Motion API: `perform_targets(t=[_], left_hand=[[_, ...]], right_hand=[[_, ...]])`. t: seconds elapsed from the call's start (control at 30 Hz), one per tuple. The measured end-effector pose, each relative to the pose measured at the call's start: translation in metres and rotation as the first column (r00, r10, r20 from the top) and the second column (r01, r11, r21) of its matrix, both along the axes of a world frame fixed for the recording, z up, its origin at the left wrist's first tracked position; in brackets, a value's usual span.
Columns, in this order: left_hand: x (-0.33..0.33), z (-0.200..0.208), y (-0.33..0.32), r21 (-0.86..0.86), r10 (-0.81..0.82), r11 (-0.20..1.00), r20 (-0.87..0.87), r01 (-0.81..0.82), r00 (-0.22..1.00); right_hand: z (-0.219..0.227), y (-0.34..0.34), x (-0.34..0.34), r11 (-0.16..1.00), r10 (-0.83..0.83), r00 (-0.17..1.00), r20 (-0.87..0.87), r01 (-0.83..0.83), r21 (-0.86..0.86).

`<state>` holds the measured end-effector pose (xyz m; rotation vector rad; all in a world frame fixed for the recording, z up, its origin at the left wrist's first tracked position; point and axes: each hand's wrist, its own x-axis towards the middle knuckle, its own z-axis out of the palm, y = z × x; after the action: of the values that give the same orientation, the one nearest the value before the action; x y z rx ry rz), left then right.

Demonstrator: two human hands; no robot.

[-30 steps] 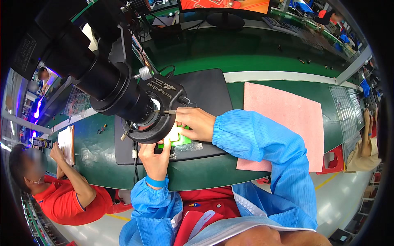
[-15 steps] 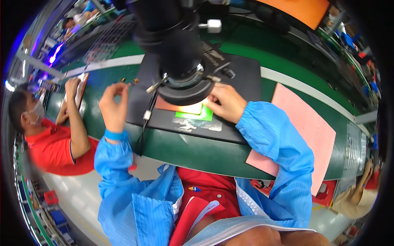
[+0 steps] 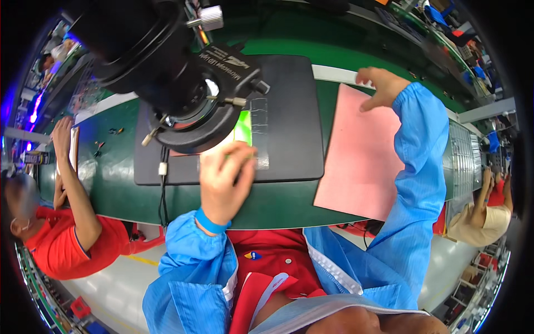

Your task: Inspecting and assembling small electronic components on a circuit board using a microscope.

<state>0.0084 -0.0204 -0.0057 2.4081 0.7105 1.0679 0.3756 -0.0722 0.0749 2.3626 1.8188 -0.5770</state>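
Note:
My left hand, with a blue wristband, is at the near edge of the brightly lit area beneath the black microscope. Its fingers are curled together, and whatever they may hold is hidden. Just beyond the fingertips lies a bright green piece, partly covered by the microscope's ring light. Over the far end of a pink sheet hovers my right hand, thumb and fingers apart, nothing visible in it.
A dark grey board lies on the green bench below the microscope. A cable hangs down in front. Co-workers sit at the left and right. Small parts lie left of the board.
My left hand has come from the left of the microscope to the near side of the lit area. My right hand has left it for the pink sheet. The view has turned.

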Motion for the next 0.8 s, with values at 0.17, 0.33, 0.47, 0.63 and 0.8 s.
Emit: perform_targets(t=[0.17,0.33,0.47,0.63,0.8], left_hand=[[0.032,0.008,-0.022,0.014,-0.663,0.749,-0.003,0.662,0.749],[0.041,0.0,-0.045,-0.039,-0.804,0.589,-0.125,0.807,0.581],[0.041,-0.002,-0.044,-0.093,-0.795,0.601,-0.168,0.794,0.582],[0.039,-0.001,-0.044,-0.096,-0.786,0.616,-0.136,0.782,0.603],[0.045,-0.008,-0.041,-0.081,-0.777,0.627,-0.004,0.774,0.629]], right_hand=[[-0.032,-0.023,0.022,0.995,-0.074,0.997,0.005,0.074,-0.059],[-0.041,0.003,-0.007,0.994,0.06,0.98,-0.192,-0.041,0.098],[-0.047,0.019,-0.003,0.99,0.09,0.935,-0.342,-0.046,0.135],[-0.084,0.058,0.124,0.815,-0.097,0.97,-0.225,0.207,0.542],[-0.163,0.034,0.239,0.629,-0.574,0.796,0.193,0.278,0.726]])
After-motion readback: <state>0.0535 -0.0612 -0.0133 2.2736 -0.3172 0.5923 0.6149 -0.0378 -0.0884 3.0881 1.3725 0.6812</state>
